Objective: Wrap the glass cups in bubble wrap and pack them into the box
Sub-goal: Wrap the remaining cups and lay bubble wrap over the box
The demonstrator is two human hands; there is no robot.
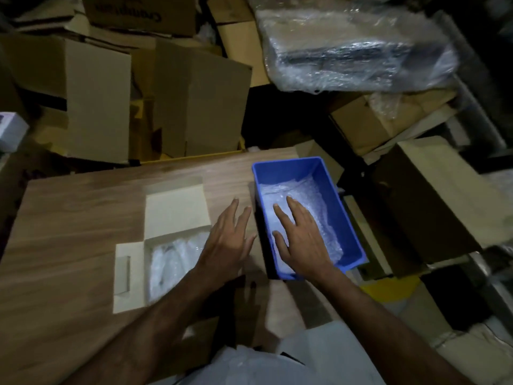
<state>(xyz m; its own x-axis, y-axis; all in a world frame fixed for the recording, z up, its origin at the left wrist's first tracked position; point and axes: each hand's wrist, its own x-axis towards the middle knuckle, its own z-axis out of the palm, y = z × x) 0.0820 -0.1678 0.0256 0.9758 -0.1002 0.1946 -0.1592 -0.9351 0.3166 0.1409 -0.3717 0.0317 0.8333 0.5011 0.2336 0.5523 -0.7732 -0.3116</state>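
A blue plastic bin (348, 218) stands at the right end of the wooden table (69, 218) and holds crumpled bubble wrap (319, 207). My right hand (301, 237) lies flat inside the bin, fingers straight, pressing on the bubble wrap. My left hand (229, 240) hovers open with spread fingers just left of the bin, over the table. An open white cardboard box (175, 209) lies to the left with its flaps folded out, and clear wrapped material (172, 262) shows inside it. No bare glass cup is visible.
Stacks of brown cardboard boxes (194, 101) crowd the floor behind the table. A large plastic-wrapped bundle (355, 48) sits at the back right. More cartons (424, 195) stand right of the bin. The scene is dim.
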